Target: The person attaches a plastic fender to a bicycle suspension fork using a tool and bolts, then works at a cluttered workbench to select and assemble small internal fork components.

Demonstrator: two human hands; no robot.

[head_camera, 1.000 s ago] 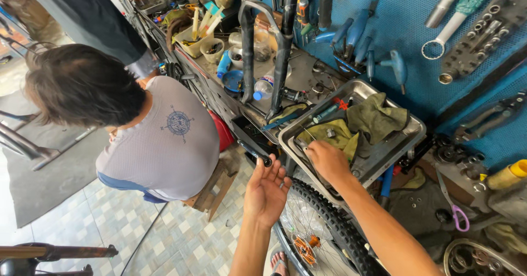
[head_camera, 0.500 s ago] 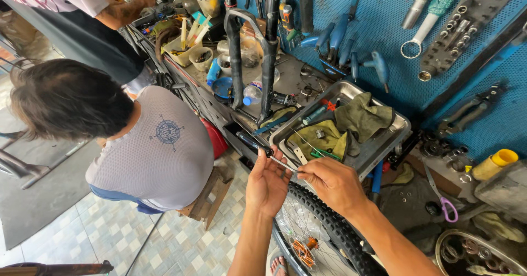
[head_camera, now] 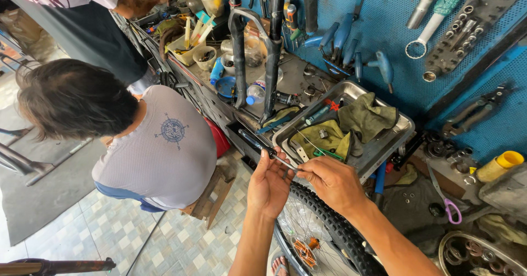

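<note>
The left hand (head_camera: pixel 269 184) and right hand (head_camera: pixel 329 181) meet over a knobby bicycle wheel (head_camera: pixel 324 237), fingers pinched around a thin metal spoke (head_camera: pixel 285 162) held between them. Just beyond, a metal tray (head_camera: pixel 384 144) holds 2 olive rags (head_camera: pixel 368 117), small tools and loose parts. A seated person in a grey shirt (head_camera: pixel 159 150) is at the left. 1 second ago the right hand reached into the tray; now both hands are drawn together below it.

A single head-worn view looks steeply down from close above the left hand (head_camera: pixel 268 184) and right hand (head_camera: pixel 331 181). It faces a cluttered workbench and blue pegboard wall (head_camera: pixel 395 40) beyond the hands; tiled floor (head_camera: pixel 110 237) lies left of them.
</note>
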